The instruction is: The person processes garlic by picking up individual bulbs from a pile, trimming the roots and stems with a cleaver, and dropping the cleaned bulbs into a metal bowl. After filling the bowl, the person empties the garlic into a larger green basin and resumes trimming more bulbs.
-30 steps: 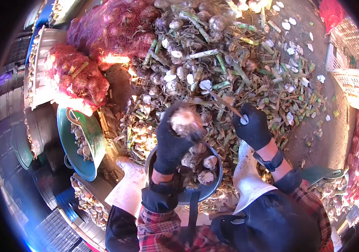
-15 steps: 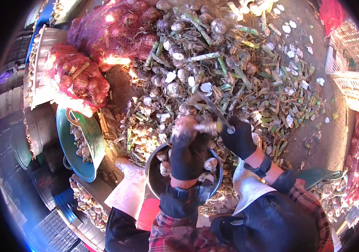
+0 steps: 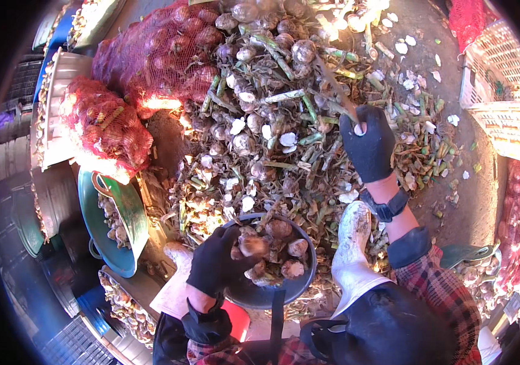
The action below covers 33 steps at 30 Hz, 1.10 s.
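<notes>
Dips the black-gloved left hand (image 3: 214,261) over the left rim of a round, dark basin (image 3: 298,287), with fingers bent about a blurred garlic bulb (image 3: 252,246). Cannot tell, through that blur, whether clasping the bulb or letting go of it. Has that bulb right at the left fingertips, above the basin's contents and well apart from the right hand (image 3: 369,143). Shows more garlic bulbs (image 3: 292,268) in the basin, just beyond those fingertips to the right. Clenches the right hand, also gloved in black, around a knife (image 3: 337,91), well up and to the right of the basin, with the blade slanting up and leftward over a broad heap of garlic and cut stalks (image 3: 284,97). Wears a dark watch (image 3: 385,207) on the right wrist, below the glove. Sets the basin between two white boots (image 3: 352,243), at the near edge of the heap. Includes a green tub (image 3: 92,228) of garlic off to the left, near red mesh sacks (image 3: 105,125), and a pale plastic crate (image 3: 506,118) far right.
</notes>
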Each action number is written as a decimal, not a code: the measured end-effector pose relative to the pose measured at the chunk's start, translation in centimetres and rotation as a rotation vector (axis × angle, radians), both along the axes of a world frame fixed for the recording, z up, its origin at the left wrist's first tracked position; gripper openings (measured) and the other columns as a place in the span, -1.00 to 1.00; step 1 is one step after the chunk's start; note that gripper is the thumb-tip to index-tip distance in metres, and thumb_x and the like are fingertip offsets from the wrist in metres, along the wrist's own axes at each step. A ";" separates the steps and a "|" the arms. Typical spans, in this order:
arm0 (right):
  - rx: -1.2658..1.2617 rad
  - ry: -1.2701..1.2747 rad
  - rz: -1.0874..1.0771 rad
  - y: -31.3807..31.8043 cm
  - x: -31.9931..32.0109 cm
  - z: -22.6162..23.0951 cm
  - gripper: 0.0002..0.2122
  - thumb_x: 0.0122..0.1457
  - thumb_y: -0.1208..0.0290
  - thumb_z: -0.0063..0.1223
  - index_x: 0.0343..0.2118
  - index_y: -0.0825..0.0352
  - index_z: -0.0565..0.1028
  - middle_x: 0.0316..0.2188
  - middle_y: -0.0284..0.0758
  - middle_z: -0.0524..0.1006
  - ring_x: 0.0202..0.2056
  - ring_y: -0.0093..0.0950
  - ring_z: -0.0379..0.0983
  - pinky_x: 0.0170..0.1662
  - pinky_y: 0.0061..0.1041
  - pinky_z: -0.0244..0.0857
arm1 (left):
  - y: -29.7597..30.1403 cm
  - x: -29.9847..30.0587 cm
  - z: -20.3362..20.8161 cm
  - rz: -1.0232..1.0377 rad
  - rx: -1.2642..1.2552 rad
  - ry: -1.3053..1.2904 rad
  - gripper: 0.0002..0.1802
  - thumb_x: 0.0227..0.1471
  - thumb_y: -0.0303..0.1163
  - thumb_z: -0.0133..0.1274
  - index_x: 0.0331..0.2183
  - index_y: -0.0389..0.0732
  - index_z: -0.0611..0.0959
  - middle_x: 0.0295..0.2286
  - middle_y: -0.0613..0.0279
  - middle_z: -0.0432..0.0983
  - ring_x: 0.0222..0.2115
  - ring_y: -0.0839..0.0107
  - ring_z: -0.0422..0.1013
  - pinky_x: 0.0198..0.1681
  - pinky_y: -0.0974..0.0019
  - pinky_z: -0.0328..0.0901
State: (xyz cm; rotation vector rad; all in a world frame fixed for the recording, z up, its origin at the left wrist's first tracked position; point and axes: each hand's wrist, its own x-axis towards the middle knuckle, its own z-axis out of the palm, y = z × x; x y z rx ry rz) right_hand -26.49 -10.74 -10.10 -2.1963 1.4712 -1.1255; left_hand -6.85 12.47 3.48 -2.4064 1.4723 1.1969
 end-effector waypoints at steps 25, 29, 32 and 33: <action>0.442 -0.106 0.613 7.6 -3.5 6.6 -0.78 -0.23 0.56 0.20 -0.49 0.28 0.39 -0.55 -0.24 0.37 -0.55 -0.22 0.38 -0.48 -0.42 0.29 | -6.3 -3.3 -9.0 0.256 -0.773 0.321 -0.25 -0.31 -0.39 0.33 -0.05 -0.30 0.35 -0.21 0.17 0.40 -0.25 0.37 0.40 -0.09 0.34 0.29; 0.302 0.064 0.654 7.1 -2.6 7.0 -0.74 -0.22 0.39 0.18 -0.45 0.28 0.36 -0.49 -0.26 0.36 -0.57 -0.23 0.42 -0.57 -0.30 0.29 | -5.2 -4.6 -8.9 0.378 -0.632 0.633 -0.33 -0.11 -0.33 0.19 0.03 -0.21 0.29 -0.14 0.12 0.40 -0.20 0.32 0.39 -0.03 0.24 0.27; 0.329 0.054 0.651 7.6 -2.6 6.8 -0.68 -0.34 0.50 0.22 -0.43 0.27 0.37 -0.51 -0.27 0.36 -0.55 -0.20 0.39 -0.51 -0.33 0.28 | -5.0 -4.4 -9.0 0.358 -0.652 0.657 -0.37 -0.22 -0.31 0.24 -0.08 -0.23 0.38 -0.24 0.13 0.44 -0.25 0.34 0.42 -0.09 0.27 0.30; 0.334 0.057 0.653 7.7 -2.6 6.5 -0.68 -0.34 0.50 0.22 -0.43 0.27 0.37 -0.51 -0.27 0.36 -0.55 -0.20 0.39 -0.51 -0.33 0.28 | -4.9 -4.3 -9.1 0.351 -0.658 0.666 -0.39 -0.26 -0.31 0.26 -0.12 -0.24 0.41 -0.28 0.14 0.46 -0.26 0.35 0.43 -0.12 0.29 0.31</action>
